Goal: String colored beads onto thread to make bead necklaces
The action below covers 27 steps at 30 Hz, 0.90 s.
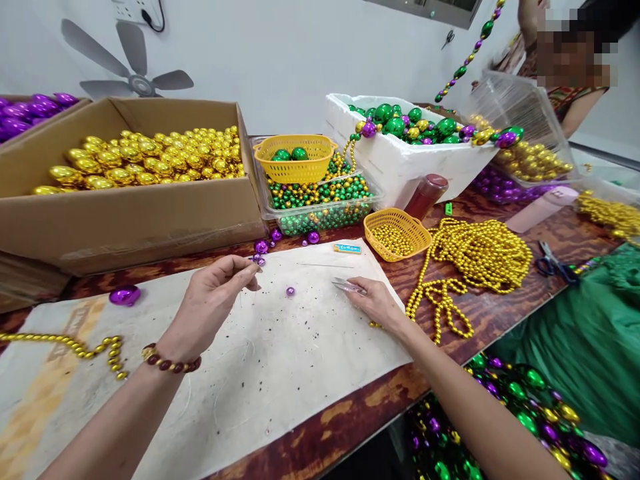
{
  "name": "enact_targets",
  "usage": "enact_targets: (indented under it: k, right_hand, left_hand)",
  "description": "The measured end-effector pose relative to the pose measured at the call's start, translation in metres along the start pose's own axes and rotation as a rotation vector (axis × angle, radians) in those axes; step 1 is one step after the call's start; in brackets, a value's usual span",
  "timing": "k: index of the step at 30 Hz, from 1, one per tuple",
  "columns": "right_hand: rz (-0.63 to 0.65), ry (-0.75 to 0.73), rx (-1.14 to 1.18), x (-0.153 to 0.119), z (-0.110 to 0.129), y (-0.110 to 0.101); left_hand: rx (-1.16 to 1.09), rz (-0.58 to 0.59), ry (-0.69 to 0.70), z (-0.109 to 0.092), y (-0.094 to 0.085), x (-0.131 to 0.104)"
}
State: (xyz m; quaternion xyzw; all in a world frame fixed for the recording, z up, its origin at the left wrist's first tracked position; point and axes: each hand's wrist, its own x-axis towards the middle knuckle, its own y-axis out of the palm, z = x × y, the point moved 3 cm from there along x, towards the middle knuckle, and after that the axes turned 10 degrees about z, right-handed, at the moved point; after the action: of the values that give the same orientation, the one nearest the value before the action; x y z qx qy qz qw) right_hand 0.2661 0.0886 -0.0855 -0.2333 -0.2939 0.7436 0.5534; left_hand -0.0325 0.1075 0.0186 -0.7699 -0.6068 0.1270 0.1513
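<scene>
My left hand (220,293), with a beaded bracelet (171,364) on its wrist, is closed in a pinch above the white cloth (280,373). What the fingertips hold is too small to make out. Small purple beads (261,247) lie just beyond them. In my right hand (376,301) is a pair of thread snips (346,287), blades pointing left. A long needle (326,265) lies behind the snips, near a small blue packet (347,249). Between my hands rests one purple bead (291,291). Faint loops of clear thread (216,407) show on the cloth.
Gold beads fill a cardboard box (130,220) at left. Behind stand a clear tub (325,217), a yellow basket (295,160) and a foam box (400,167). To the right lie a gold bead strand (480,257) and scissors (553,261). A person (575,100) is at far right.
</scene>
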Motion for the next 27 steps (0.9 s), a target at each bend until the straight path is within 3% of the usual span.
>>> enact_targets:
  k: [10,18,21,27]
  right_hand:
    - [0.059,-0.029,0.026,0.019,0.008,0.004]
    - [-0.013,-0.008,0.154,0.013,0.007,0.006]
    - [0.025,-0.026,0.220,0.007,0.028,0.012]
    - [0.181,-0.111,0.429,0.003,0.105,0.044]
  left_hand:
    - [0.000,-0.003,0.023,0.004,-0.003,0.000]
    - [-0.061,0.008,-0.017,0.014,-0.011,0.000]
    - [-0.073,-0.001,-0.035,0.021,-0.014,0.001]
    - [-0.051,0.029,-0.064,0.022,-0.008,0.001]
